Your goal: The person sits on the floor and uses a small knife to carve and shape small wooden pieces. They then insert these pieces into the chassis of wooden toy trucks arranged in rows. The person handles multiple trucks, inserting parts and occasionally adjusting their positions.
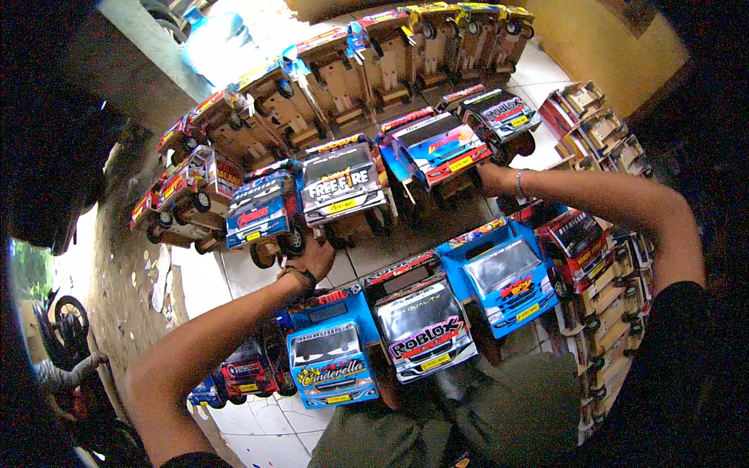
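Observation:
A middle row of toy trucks lies between my arms. My left hand (316, 259) is closed at the lower left side of a white toy truck (341, 182), next to the front wheel of a blue toy truck (258, 209). My right hand (495, 180) grips the right side of a red-and-blue toy truck (441, 145), its fingertips hidden behind the body. The white and red-and-blue trucks sit side by side between my hands. Beyond my right hand stands a grey-and-black toy truck (502, 115) with a pink-lettered windscreen.
Nearer me stand a light-blue truck (331, 355), a white-fronted truck (426, 327) and a bright-blue truck (509, 274). Behind, several trucks lie tipped, wooden undersides (334, 83) showing. More wooden undersides (612, 312) line the right. A blue water jug (217, 40) stands at the back left.

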A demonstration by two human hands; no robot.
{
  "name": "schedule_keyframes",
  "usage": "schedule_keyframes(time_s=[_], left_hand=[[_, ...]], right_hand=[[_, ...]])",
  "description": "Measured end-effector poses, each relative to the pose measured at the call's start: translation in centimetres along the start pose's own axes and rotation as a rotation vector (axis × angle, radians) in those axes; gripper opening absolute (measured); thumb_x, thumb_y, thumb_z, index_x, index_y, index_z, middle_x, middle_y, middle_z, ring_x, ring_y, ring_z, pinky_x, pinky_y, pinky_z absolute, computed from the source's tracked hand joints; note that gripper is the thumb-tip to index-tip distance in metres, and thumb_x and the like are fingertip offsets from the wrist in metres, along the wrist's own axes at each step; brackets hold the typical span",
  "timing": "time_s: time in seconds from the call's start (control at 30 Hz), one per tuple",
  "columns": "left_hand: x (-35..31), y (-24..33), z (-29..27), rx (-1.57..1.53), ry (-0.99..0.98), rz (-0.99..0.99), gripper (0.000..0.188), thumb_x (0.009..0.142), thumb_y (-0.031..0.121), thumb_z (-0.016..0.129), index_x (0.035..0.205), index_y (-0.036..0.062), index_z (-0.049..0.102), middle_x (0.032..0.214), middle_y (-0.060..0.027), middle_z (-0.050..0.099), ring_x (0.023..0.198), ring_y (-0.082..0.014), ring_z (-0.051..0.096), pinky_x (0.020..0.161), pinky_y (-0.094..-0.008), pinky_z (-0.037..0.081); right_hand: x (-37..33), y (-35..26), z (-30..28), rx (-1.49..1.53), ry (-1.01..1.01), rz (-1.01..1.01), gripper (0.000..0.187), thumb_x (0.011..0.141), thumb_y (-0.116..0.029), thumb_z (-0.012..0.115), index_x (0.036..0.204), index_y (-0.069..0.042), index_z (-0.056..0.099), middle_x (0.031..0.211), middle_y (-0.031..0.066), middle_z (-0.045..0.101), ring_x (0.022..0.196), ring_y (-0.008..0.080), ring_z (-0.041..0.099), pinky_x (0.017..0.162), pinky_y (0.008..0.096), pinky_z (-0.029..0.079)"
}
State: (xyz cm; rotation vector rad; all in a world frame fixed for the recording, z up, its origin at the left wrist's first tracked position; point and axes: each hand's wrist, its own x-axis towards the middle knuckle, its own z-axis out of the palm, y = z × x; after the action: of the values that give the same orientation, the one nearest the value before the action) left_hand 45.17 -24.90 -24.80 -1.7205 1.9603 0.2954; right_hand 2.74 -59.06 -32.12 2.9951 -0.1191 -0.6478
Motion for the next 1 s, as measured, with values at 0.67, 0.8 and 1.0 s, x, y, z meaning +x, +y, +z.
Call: schedule_keyframes(time_s=[0.67, 0.8, 1.0], left_hand=[[-17.8, -7.1, -28.6, -0.952, -0.566, 0.146, 0.064, 0.095, 0.058, 0.048, 0.109, -0.0012, 0.068, 0.086, -0.0143, 0.069, 0.081, -0.0244, 0.068, 0.082, -0.0331, 0.054], [-18.6, -14.9, -23.5, -1.597, -0.088, -0.463, 0.053, 0.096, 0.055, 0.049, 0.091, 0.0038, 0.062, 0.083, -0.0103, 0.066, 0.084, -0.0228, 0.067, 0.078, -0.0401, 0.057], [-9.2, -14.2, -7.4, -1.917, -0.085, -0.432, 0.069, 0.088, 0.069, 0.049, 0.126, 0.0112, 0.056, 0.122, -0.0122, 0.062, 0.1, -0.0278, 0.065, 0.085, -0.0507, 0.054]], right_hand=[[-12.2, -7.1, -33.3, 1.028, -0.332, 0.26, 0.062, 0.096, -0.053, 0.048, 0.094, 0.004, 0.071, 0.09, 0.0148, 0.072, 0.082, 0.023, 0.067, 0.074, 0.0387, 0.052], [-19.6, 2.7, -31.7, 1.446, 0.136, 0.573, 0.045, 0.094, -0.048, 0.055, 0.097, -0.005, 0.07, 0.085, 0.0048, 0.069, 0.076, 0.0137, 0.061, 0.075, 0.0321, 0.05], [-12.0, 9.7, -11.2, 1.884, 0.296, 0.998, 0.041, 0.086, -0.051, 0.064, 0.118, -0.027, 0.062, 0.126, 0.0044, 0.058, 0.111, 0.0206, 0.052, 0.091, 0.0597, 0.041]])
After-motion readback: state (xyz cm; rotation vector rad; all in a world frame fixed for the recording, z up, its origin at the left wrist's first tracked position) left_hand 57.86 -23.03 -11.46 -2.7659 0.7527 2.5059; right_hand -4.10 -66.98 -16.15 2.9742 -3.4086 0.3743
